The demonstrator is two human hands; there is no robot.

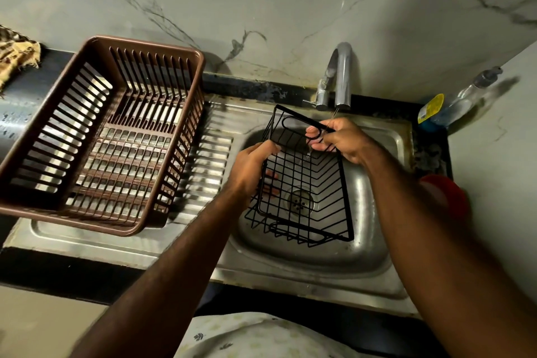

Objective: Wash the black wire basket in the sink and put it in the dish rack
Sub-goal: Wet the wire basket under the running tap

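Observation:
The black wire basket point(305, 183) hangs tilted over the steel sink point(363, 253), its open side towards me. My left hand point(251, 167) grips its left edge, fingers curled behind the wires. My right hand point(338, 138) pinches the top rim by the oval handle loop, right under the tap point(340, 75). A thin stream of water falls from the spout past my right fingers into the basket. The brown plastic dish rack point(98, 136) stands on the drainboard to the left, with nothing in it.
A clear soap dispenser bottle point(462, 102) with a yellow label leans in the back right corner. A red object point(444, 195) lies on the counter right of the sink, behind my forearm. A patterned cloth point(16, 57) sits far left. Marble wall behind.

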